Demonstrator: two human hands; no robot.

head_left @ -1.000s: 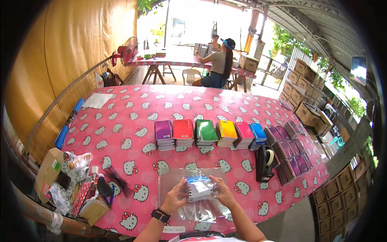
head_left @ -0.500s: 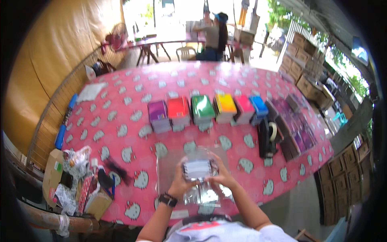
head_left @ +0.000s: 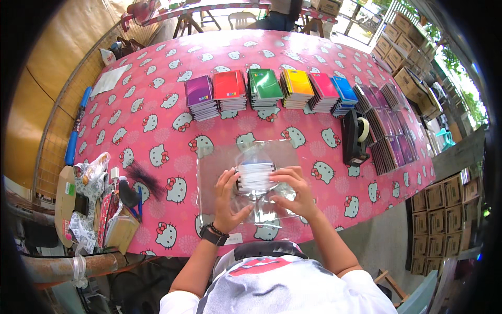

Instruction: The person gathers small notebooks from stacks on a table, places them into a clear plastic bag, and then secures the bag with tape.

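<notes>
Two bare hands sit close to the front of a white shirt [head_left: 282,277], with a dark watch [head_left: 213,236] on the left wrist. Between the hands is a small stack of notebooks [head_left: 256,179], on a clear plastic sheet [head_left: 209,170], and shiny plastic bunches around it. The stack lies to the right of the left hand [head_left: 227,201] and to the left of the right hand [head_left: 294,192]. The page edges run from side to side, from one hand to the other; I can't tell which way the stack is longest. The right fingertips lie on its right side, so that hand looks a bit nearer. The left fingers are at its left edge, and I can't tell if they touch. Both thumbs stick out away from the stack, so neither hand is closed around it.

Past the hands, a black tape holder [head_left: 355,144] stands on the right, next to lots of purple notebooks [head_left: 391,123]. Farther back, six bright piles of notebooks [head_left: 265,86] make a row on the pink table [head_left: 115,138]. Farthest off, someone [head_left: 282,18] is by another table [head_left: 172,14].
</notes>
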